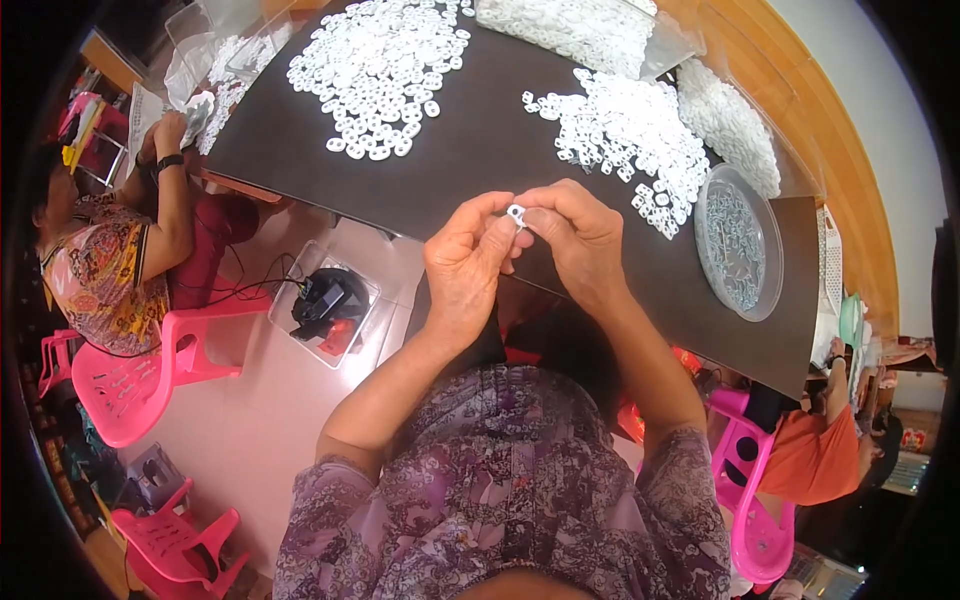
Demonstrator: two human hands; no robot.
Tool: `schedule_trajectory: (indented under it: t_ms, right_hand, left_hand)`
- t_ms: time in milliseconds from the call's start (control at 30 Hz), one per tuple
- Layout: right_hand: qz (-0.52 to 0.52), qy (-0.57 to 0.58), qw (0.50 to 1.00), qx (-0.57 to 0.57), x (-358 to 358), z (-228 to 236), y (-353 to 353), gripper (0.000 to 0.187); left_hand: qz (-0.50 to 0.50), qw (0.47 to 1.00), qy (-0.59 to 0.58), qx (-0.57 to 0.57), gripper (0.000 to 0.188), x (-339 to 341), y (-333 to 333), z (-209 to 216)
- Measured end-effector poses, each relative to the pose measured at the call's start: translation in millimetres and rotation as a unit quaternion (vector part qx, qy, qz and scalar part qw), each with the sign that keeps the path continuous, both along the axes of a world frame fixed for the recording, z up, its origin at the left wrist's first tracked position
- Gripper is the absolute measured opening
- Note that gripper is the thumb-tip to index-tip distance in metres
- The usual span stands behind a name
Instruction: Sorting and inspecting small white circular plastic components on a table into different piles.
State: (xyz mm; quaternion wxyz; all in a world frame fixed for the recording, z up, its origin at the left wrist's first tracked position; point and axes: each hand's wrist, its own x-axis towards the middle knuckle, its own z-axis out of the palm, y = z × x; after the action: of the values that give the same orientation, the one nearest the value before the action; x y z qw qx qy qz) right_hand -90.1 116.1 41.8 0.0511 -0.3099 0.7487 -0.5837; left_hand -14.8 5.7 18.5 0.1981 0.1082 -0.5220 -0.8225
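A small white plastic piece with a hole (517, 213) is pinched between the fingertips of both my hands, just over the near edge of the dark table (480, 130). My left hand (470, 245) closes on it with thumb and forefinger. From the other side, my right hand (580, 235) grips it the same way. Whether a screw sits in the piece is too small to tell. Beyond my hands lie a pile of white oval two-holed pieces (380, 70) at the left and a pile of smaller white pieces (640, 130) at the right.
A round clear tray of small metal screws (740, 245) stands at the right. Clear bins of white pieces (570, 30) line the back. Left, a person (120, 230) works beside a pink chair (150, 370); a clear bin with cables (325, 305) is on the floor. Another person (820, 455) sits right.
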Motion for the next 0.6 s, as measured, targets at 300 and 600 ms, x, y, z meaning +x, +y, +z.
schedule_trajectory:
  t_ms: [300,600]
  right_hand:
    - [-0.003,0.114,0.993,0.002,8.4,-9.7,3.1,0.025]
    - [-0.069,0.178,0.981,0.03,15.5,-3.5,-1.1,0.034]
  left_hand:
    - [0.052,0.997,0.052,0.023,0.022,-2.5,7.1,-5.9]
    - [0.066,0.994,0.011,0.086,0.017,-6.9,12.3,5.9]
